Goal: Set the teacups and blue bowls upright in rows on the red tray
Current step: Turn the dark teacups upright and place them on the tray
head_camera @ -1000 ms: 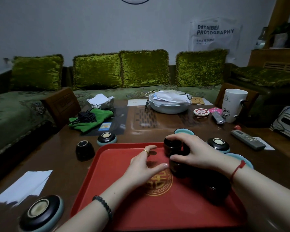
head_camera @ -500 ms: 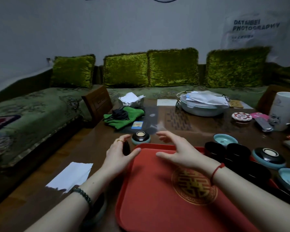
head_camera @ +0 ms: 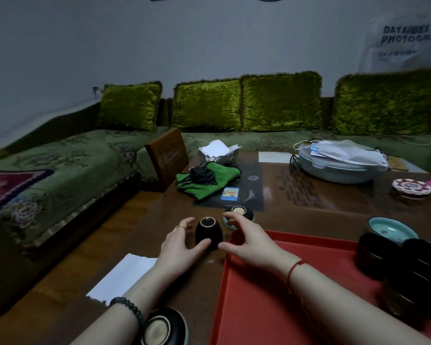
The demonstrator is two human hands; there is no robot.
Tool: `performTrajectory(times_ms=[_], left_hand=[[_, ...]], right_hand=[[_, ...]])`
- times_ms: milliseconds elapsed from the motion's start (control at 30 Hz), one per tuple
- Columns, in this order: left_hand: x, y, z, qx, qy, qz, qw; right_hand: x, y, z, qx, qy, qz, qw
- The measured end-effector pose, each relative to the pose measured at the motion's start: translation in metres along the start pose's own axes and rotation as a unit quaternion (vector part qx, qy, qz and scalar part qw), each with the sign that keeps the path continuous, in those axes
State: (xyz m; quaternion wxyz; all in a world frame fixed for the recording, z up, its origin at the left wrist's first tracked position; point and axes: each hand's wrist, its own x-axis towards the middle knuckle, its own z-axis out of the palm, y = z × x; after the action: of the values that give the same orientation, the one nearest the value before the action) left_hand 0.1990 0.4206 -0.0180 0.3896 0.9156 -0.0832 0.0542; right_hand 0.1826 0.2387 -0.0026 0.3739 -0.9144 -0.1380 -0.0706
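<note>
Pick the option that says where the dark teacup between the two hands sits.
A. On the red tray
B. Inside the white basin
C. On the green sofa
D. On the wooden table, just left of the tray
D: the teacup stands foot-up on the wooden table, just off the left edge of the red tray, between the left hand and the right hand.

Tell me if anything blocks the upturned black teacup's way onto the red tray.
Nothing visible blocks it. The small upturned black ceramic teacup stands on the brown wooden table beside the far-left corner of the rectangular red plastic tray. Only its low rim lies between. The right hand hovers over that corner.
</note>
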Motion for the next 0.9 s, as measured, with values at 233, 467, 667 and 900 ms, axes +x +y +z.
performTrajectory(times_ms=[233,467,667,900], left_hand=[[0.006,-0.007,0.001,0.034,-0.027,0.048,0.998],[0.009,-0.009,0.002,0.009,-0.022,0.054,0.998],[0.006,-0.002,0.000,-0.066,0.002,0.071,0.995],[-0.013,0.025,0.005,-0.205,-0.019,0.078,0.976]], right_hand=[[0.017,0.003,0.012,-0.007,0.000,0.005,1.000],[0.025,0.000,0.017,-0.022,-0.005,0.011,1.000],[0.017,-0.011,0.006,0.031,0.033,-0.007,0.999],[-0.017,-0.023,-0.019,0.067,0.082,-0.019,0.994]])
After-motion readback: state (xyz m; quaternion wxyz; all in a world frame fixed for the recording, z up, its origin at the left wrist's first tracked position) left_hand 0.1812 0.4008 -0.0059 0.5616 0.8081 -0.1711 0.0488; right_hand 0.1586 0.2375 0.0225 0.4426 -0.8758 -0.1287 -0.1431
